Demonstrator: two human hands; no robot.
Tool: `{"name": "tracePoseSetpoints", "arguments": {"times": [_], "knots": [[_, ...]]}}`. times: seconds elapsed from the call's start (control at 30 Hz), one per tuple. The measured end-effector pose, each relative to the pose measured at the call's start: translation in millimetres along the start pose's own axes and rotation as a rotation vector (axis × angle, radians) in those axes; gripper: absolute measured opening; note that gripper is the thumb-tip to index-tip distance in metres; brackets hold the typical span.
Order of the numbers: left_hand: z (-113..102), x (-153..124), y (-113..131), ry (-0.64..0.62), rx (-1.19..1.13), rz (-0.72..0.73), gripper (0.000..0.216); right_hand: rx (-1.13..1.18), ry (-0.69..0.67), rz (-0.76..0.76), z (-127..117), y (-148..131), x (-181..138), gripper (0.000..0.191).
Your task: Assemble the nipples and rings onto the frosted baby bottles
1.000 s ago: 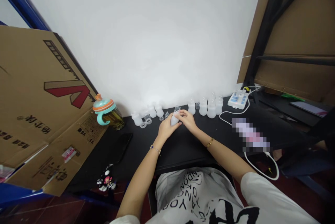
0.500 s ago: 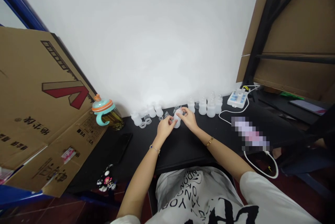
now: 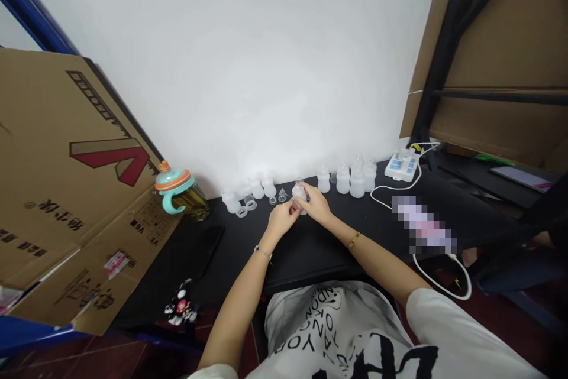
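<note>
A small frosted white plastic bottle (image 3: 300,193) is held between both hands over the black table (image 3: 310,249). My left hand (image 3: 281,219) pinches its lower side with closed fingers. My right hand (image 3: 316,204) wraps round it from the right, fingers at its top. Most of the bottle is hidden by my fingers. Several like bottles (image 3: 350,178) stand in a row by the wall to the right. More bottles (image 3: 248,191) and loose clear rings (image 3: 243,210) and small caps (image 3: 281,196) lie to the left.
A teal and orange handled cup (image 3: 180,193) stands at the back left beside a large cardboard box (image 3: 75,190). A dark phone (image 3: 205,249) lies on the table's left part. A white power strip (image 3: 402,165) with a white cable (image 3: 444,272) sits at the right, under a black shelf frame (image 3: 448,42).
The bottle has shifted slightly right and away, and stands more upright. My right hand has come over its top, and my left hand has slipped from round its body to its lower side.
</note>
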State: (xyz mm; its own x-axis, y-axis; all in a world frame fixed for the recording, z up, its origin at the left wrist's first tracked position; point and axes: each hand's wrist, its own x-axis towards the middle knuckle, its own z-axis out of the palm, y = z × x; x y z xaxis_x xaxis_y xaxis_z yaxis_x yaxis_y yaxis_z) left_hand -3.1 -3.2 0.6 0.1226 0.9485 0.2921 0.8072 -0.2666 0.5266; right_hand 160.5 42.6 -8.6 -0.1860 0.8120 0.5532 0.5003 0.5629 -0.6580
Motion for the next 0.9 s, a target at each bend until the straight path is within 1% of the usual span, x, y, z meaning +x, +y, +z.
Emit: {"name": "tracePoseSetpoints", "arguments": {"times": [0.27,0.57,0.9], "knots": [[-0.7,-0.8,2.2,-0.044,0.035,-0.013,0.02,-0.006,-0.008,-0.017,7.3,9.8,3.6,0.051],[-1.7,-2.3,5.0,-0.076,0.063,-0.027,0.03,0.02,0.032,-0.019,9.2,17.5,6.1,0.05],[-2.7,-3.2,8.1,-0.128,0.1,-0.038,0.03,0.032,0.083,0.01,10.5,23.8,7.6,0.053]]}}
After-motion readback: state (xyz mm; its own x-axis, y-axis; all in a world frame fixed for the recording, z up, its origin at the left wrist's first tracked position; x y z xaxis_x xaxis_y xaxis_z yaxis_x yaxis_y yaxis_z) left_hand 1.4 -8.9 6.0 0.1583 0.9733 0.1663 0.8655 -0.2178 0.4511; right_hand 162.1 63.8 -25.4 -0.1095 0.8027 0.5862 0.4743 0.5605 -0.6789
